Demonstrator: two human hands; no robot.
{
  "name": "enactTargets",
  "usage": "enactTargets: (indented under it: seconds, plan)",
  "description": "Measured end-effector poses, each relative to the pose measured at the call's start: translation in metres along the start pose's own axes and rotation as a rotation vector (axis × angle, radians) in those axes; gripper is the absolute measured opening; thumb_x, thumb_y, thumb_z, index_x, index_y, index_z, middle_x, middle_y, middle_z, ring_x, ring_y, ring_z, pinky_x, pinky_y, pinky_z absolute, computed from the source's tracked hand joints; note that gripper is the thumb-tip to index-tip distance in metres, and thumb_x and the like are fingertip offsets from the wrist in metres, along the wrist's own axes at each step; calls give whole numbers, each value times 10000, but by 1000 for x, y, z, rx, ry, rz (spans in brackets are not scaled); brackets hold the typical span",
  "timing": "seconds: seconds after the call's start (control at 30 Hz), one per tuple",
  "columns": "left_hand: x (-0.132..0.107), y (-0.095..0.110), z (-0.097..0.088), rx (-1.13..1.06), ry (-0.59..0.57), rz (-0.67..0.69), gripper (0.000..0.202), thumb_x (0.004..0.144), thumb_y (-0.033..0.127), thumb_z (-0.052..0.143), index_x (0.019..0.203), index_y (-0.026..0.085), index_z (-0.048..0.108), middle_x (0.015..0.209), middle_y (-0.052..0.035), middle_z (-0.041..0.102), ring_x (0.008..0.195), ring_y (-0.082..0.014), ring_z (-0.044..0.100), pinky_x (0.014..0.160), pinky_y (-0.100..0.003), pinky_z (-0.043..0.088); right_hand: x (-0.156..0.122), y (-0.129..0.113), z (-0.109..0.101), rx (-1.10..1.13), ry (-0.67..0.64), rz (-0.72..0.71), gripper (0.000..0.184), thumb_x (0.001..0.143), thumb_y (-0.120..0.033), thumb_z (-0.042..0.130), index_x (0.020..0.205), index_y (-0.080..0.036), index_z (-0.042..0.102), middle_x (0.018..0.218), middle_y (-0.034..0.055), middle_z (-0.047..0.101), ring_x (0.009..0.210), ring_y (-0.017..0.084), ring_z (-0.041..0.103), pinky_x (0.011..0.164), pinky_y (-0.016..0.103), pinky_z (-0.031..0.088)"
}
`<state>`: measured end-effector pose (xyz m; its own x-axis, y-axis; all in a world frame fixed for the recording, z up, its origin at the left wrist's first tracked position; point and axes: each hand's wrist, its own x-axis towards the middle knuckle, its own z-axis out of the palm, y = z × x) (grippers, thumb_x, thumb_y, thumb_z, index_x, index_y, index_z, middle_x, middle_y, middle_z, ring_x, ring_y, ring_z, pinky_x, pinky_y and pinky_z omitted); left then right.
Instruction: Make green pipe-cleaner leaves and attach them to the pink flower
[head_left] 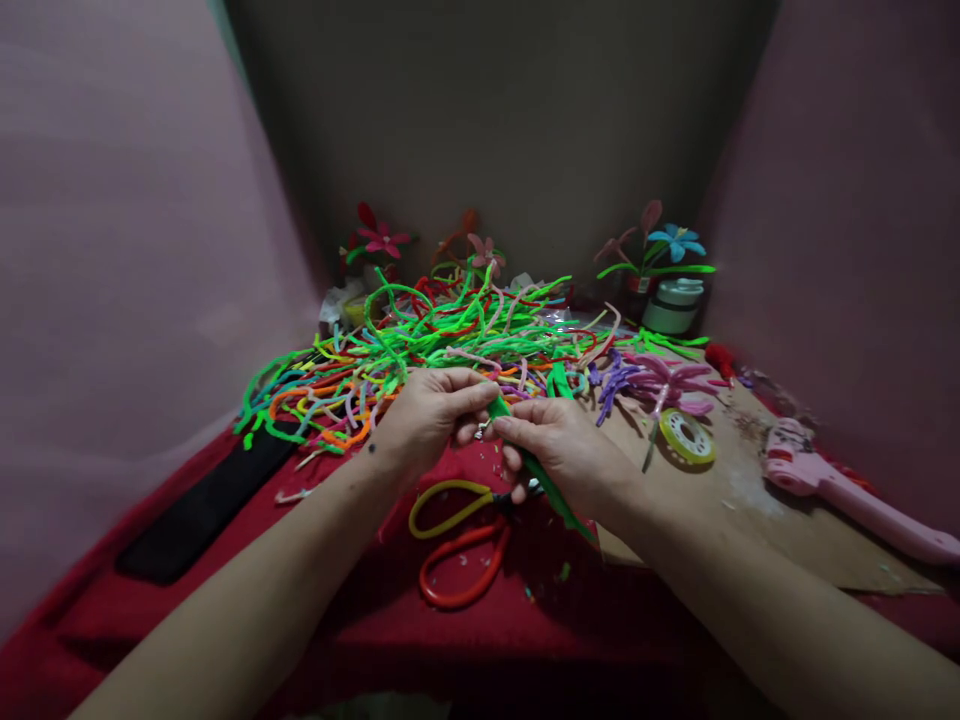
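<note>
Between my two hands is a green pipe cleaner strip [551, 487], its lower end slanting down to the right under my right hand. My left hand [441, 408] pinches its upper end with thumb and forefinger. Close beside it, my right hand [551, 440] grips the same strip a little lower, thumb pressed on it. A small bit of thin wire seems to show between the fingertips, too small to make out surely. Just below the hands lie scissors [454, 486] with one yellow and one red handle, their blades mostly hidden by my right hand.
A heap of colourful pipe cleaners [450, 335] spreads behind my hands. To the right lie a yellow tape roll [686, 438], purple and pink pipe-cleaner pieces, a cardboard sheet [735, 510] and a pink tool [847, 490]. A black flat object [210, 505] is at left. Pipe-cleaner flowers [677, 242] stand behind.
</note>
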<state>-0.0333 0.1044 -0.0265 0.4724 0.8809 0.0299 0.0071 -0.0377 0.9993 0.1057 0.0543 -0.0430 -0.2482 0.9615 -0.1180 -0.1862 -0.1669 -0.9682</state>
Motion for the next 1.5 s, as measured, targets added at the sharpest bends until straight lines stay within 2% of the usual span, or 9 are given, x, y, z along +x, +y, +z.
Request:
enactTargets:
  seconds: [0.13, 0.33, 0.47, 0.63, 0.73, 1.07, 1.3, 1.4, 1.5]
  plan:
    - [2, -2, 3, 50, 217, 78, 177, 684, 296, 630, 652, 128, 588, 476, 35, 523, 329, -33, 368, 344, -170, 247, 0, 6, 1, 4, -14, 56, 130, 781, -163, 483, 667, -137, 541, 460, -64, 495, 283, 59, 468, 296, 164, 403]
    - [3, -1, -2, 421, 403, 209, 220, 701, 285, 588, 537, 143, 549, 394, 53, 450, 348, -44, 357, 342, -173, 238, -2, 13, 0, -37, 12, 48, 145, 777, -226, 496, 681, -134, 554, 422, -54, 492, 302, 69, 452, 294, 177, 420]
    - [7, -4, -10, 194, 228, 91, 250, 704, 307, 597, 531, 148, 513, 362, 61, 402, 326, -43, 323, 346, -176, 240, -4, 9, 1, -32, 24, 64, 153, 772, -211, 487, 647, -138, 537, 401, -62, 471, 287, 58, 419, 265, 154, 378]
    - [12, -6, -14, -215, -11, -58, 132, 683, 244, 642, 737, 141, 579, 427, 84, 380, 328, -15, 288, 354, -149, 224, -5, 5, -1, -14, -12, 91, 170, 778, -172, 463, 625, -134, 527, 394, -62, 466, 270, 60, 421, 264, 158, 366]
    - [13, -8, -12, -156, 26, -50, 218, 698, 274, 643, 608, 129, 509, 444, 61, 437, 315, -5, 319, 344, -148, 219, -4, 6, -3, -22, -13, 88, 161, 777, -171, 467, 633, -134, 528, 407, -59, 480, 274, 60, 428, 271, 158, 365]
    - [13, -11, -5, 150, 408, 195, 264, 710, 280, 614, 529, 139, 482, 384, 61, 424, 299, -26, 349, 320, -162, 222, 0, 15, -3, -21, -15, 34, 174, 764, -239, 492, 645, -125, 549, 397, -48, 499, 274, 74, 447, 282, 175, 380]
    - [12, -16, -4, -287, -26, -162, 229, 684, 270, 643, 584, 130, 491, 393, 87, 368, 302, -5, 258, 346, -158, 203, 0, 14, -8, -1, -19, 10, 170, 757, -222, 494, 640, -120, 562, 388, -42, 493, 270, 82, 438, 268, 185, 378]
    - [10, -17, 4, -236, -25, -209, 238, 678, 258, 648, 554, 117, 502, 384, 64, 418, 295, -9, 292, 346, -164, 205, 3, 14, -10, -18, -15, -5, 183, 772, -212, 473, 648, -116, 568, 384, -37, 491, 272, 85, 445, 269, 182, 376]
    - [9, -18, 11, -143, 106, -112, 286, 666, 266, 659, 498, 121, 480, 357, 51, 434, 278, -25, 327, 337, -178, 219, 5, 14, -10, 4, 6, 12, 177, 781, -206, 473, 658, -118, 565, 395, -37, 490, 289, 87, 457, 276, 184, 385]
